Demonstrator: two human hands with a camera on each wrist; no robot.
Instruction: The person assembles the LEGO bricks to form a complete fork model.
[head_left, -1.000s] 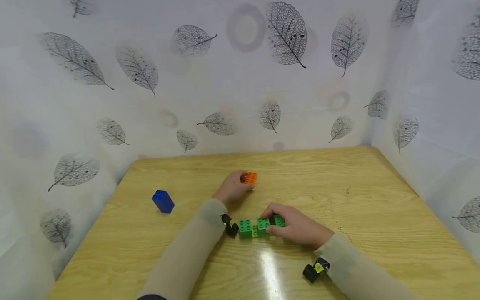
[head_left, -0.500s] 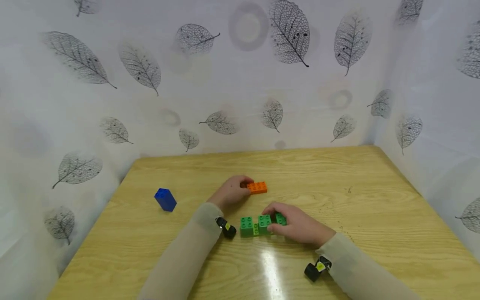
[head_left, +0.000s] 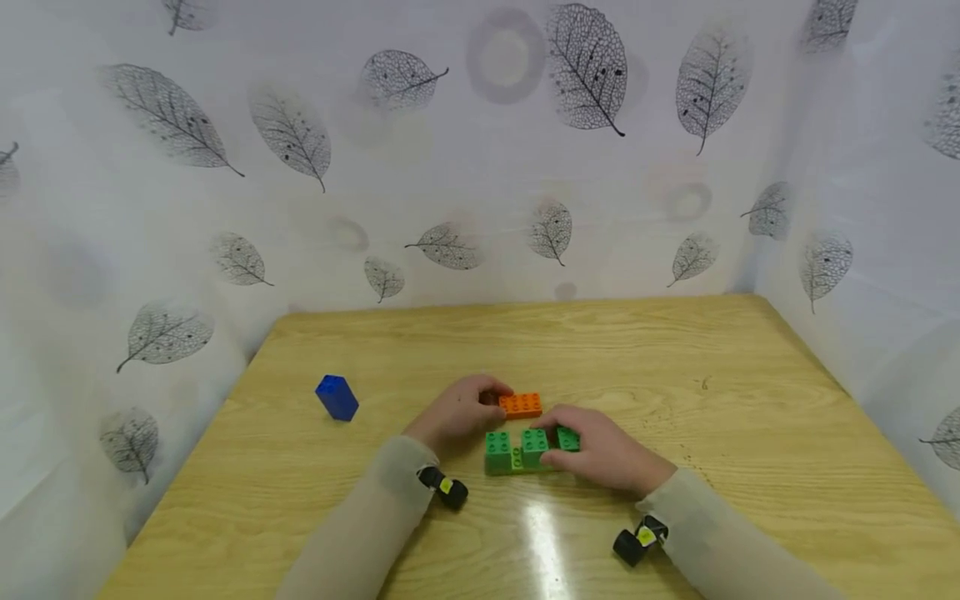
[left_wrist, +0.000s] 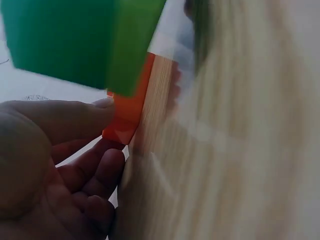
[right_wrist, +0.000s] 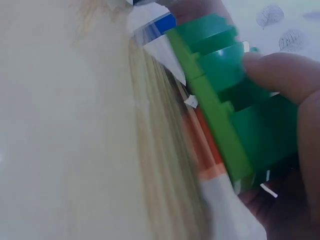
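My left hand (head_left: 463, 412) pinches the left end of an orange toy building brick (head_left: 521, 406), with studs up, between thumb and fingers. Just in front of it stands a block build: a lime-green base (right_wrist: 218, 125) carrying three darker green bricks (head_left: 498, 452) with gaps between them. My right hand (head_left: 600, 450) grips this build from the right, its thumb on the middle green brick and the fingers behind, partly hidden. In the left wrist view the orange brick (left_wrist: 127, 107) sits low at the wooden surface, behind the green build.
A blue block (head_left: 337, 397) stands upright on the wooden table (head_left: 247, 500), to the left of my left hand. A white curtain with leaf prints (head_left: 450, 167) hangs behind the table and along its sides. Each wrist wears a small black camera (head_left: 452, 493).
My left hand has brought the orange brick nearer, up behind the green build, and turned it from pointing away to lying crosswise. The right hand keeps its hold in place.
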